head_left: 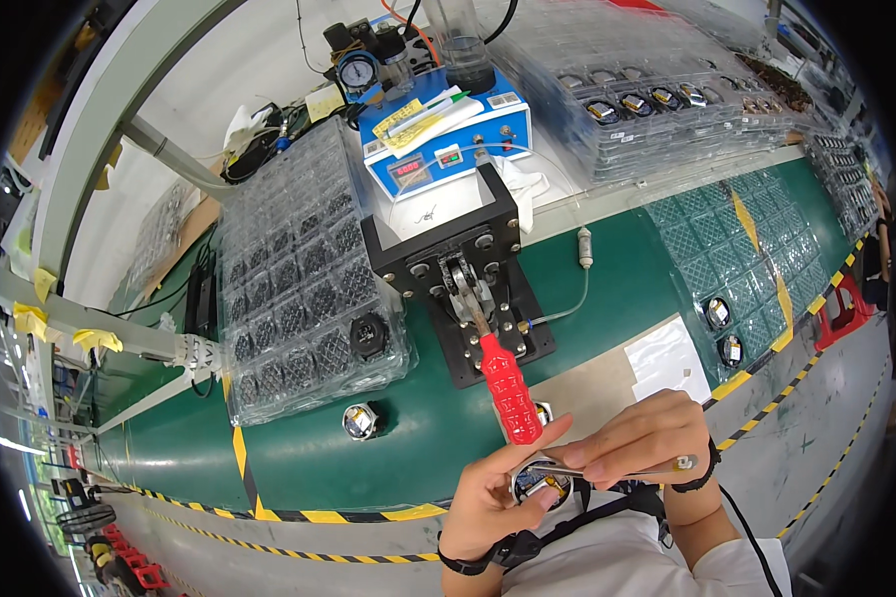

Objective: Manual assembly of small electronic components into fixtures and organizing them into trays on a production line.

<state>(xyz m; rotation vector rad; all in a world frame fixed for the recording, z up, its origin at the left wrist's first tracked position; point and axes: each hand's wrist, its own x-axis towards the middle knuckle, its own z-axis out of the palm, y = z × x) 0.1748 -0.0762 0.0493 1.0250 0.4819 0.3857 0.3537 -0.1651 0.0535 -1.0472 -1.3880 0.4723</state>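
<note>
My left hand (490,502) grips a round watch case (541,484) with bare electronics and yellow parts showing inside. Closed around a slim metal tool (655,469), my right hand (647,438) holds its front end over the case; the exact kind of tool cannot be made out. Just beyond my hands is the red handle (511,390) of a black toggle press (458,261). Another round case (543,413) is partly hidden behind that handle and my fingers. One more open watch case (359,422) sits on the green mat, left of the press.
Stacked clear trays (299,289) stand at the left, a dark watch case (368,336) on top. Behind the press is a blue control box (448,129). More trays (657,109) fill the back right. A flat tray (697,249) holds two cases near the striped table edge.
</note>
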